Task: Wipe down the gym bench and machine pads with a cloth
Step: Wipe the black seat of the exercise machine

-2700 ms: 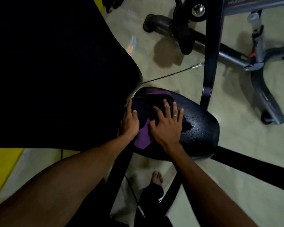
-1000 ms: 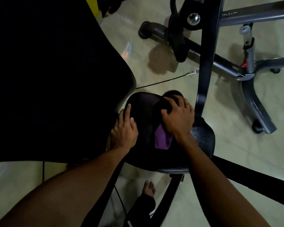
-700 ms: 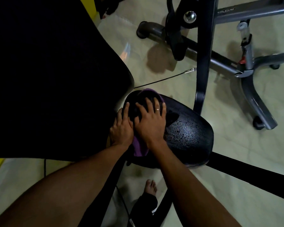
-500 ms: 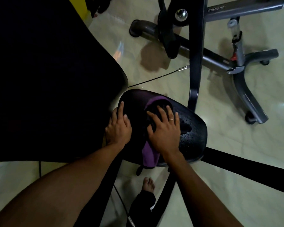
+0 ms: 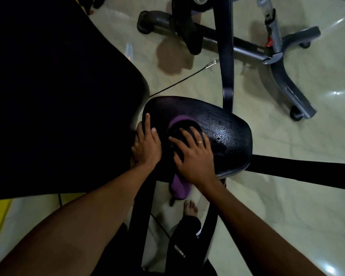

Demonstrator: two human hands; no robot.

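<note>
Head view: right grip (image 5: 193, 156), fingers spread flat, presses the purple cloth (image 5: 179, 185) on the middle of the seat pad (image 5: 227, 132) (droplets to its right), left grip (image 5: 146, 146) flat on the pad's left edge.

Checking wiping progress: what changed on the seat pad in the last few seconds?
The right hand swept the purple cloth out to the far right edge of the seat pad, back beside the left hand, then to the middle, where it presses flat. The left hand stayed resting on the pad's left edge.
</note>
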